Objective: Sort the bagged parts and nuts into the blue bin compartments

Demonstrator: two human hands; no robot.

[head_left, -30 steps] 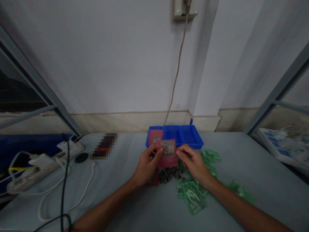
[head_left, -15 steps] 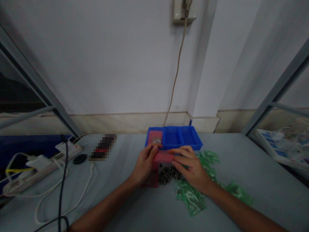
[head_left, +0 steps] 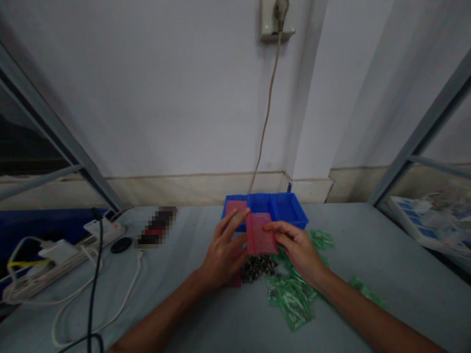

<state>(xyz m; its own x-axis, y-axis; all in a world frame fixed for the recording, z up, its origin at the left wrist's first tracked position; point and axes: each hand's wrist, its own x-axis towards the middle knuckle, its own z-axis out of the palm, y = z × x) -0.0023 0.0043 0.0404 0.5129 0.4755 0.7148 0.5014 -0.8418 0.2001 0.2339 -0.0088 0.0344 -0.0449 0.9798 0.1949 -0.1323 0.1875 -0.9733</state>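
A small pink zip bag (head_left: 259, 238) is held up in front of the blue tray, pinched at its right side by my right hand (head_left: 300, 250). My left hand (head_left: 225, 252) has its fingers spread beside the bag's left edge; whether they touch it I cannot tell. Below the bag lies a pile of small metal fasteners (head_left: 257, 268), perhaps screws. Another pink bag (head_left: 235, 280) shows partly under my left hand. To the right, several green plastic bags (head_left: 294, 301) with contents lie on the table.
At the back stands a blue three-compartment tray (head_left: 290, 211), with a pink bag (head_left: 235, 206) in its left section. A power strip (head_left: 69, 260), cables and a black round lid (head_left: 121, 244) lie on the left. Metal frame posts (head_left: 415, 127) flank the table (head_left: 176, 314).
The pink bag has turned upright to face me and moved slightly right. My left hand has let go of it and spread its fingers; my right hand keeps hold.
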